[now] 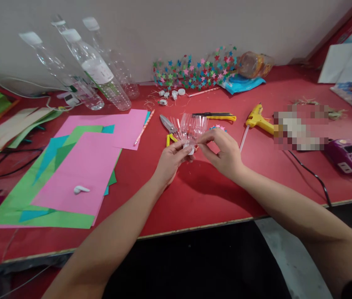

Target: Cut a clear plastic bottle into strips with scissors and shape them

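Note:
My left hand point(171, 160) is closed round the neck of a clear plastic bottle top point(191, 126) cut into upright, fanned-out strips. A white cap at its lower end shows between the fingers. At the piece's right side, my right hand point(221, 149) has thumb and fingers pinched together; what lies between them is too small to tell. Behind the left hand are scissors point(166, 123) with yellow handles, partly hidden. A yellow utility knife point(226, 117) lies behind the bottle top, and small star cutouts point(218, 128) show behind the right hand.
Coloured paper sheets point(79, 162) lie left, an earbud point(81, 189) on top. Plastic bottles point(101, 77) stand at the wall beside a star-covered clear bottle point(194, 70). To the right are a yellow glue gun point(258, 118), its cable point(309, 172) and a purple power strip point(345, 155).

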The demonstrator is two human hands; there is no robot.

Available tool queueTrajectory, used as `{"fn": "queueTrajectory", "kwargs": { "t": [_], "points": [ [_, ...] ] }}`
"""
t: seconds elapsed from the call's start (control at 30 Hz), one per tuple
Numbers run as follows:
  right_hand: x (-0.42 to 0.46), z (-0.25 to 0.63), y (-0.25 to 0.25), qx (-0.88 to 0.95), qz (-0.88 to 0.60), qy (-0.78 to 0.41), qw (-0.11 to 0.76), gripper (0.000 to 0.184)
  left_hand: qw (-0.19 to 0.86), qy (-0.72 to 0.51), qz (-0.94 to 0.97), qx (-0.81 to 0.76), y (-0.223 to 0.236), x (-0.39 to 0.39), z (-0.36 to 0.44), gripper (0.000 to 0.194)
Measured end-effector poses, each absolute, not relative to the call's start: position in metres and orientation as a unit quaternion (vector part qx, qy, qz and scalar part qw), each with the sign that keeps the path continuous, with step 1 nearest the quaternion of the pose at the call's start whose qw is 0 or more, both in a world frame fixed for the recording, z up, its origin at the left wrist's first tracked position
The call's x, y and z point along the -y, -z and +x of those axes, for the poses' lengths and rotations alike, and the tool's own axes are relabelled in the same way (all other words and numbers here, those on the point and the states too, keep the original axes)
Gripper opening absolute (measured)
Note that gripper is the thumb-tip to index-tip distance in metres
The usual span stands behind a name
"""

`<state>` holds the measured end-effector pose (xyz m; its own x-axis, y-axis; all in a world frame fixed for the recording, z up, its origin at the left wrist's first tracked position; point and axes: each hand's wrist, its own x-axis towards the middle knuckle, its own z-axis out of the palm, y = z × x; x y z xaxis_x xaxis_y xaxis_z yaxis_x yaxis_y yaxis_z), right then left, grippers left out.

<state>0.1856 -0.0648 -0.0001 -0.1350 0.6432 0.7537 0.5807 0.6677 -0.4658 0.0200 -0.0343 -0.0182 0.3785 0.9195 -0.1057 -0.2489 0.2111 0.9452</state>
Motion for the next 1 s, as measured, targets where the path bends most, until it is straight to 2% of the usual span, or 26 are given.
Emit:
{"fn": "queueTrajectory", "kwargs": {
  "t": [0.2,0.5,0.63,0.83,1.0],
  "points": [
    [0.068,0.181,0.000,0.790,-0.367,-0.019,0.491,0.011,0.664,-0.446,0.488,-0.349,0.024,0.032,0.019,0.037],
    [0.073,0.181,0.003,0.853,-0.292,0.051,0.430,0.023,0.604,-0.494,0.540,-0.315,0.029,0.027,0.016,0.032],
    [0.073,0.181,0.001,0.841,-0.293,0.045,0.453,0.028,0.630,-0.486,0.498,-0.344,0.024,0.030,0.017,0.030],
    [0.071,0.188,-0.012,0.747,-0.375,0.039,0.547,0.024,0.683,-0.450,0.452,-0.355,0.017,0.033,0.017,0.021],
    [0.067,0.195,-0.016,0.720,-0.438,0.067,0.533,0.027,0.688,-0.425,0.465,-0.361,0.016,0.034,0.019,0.020]
  ]
}}
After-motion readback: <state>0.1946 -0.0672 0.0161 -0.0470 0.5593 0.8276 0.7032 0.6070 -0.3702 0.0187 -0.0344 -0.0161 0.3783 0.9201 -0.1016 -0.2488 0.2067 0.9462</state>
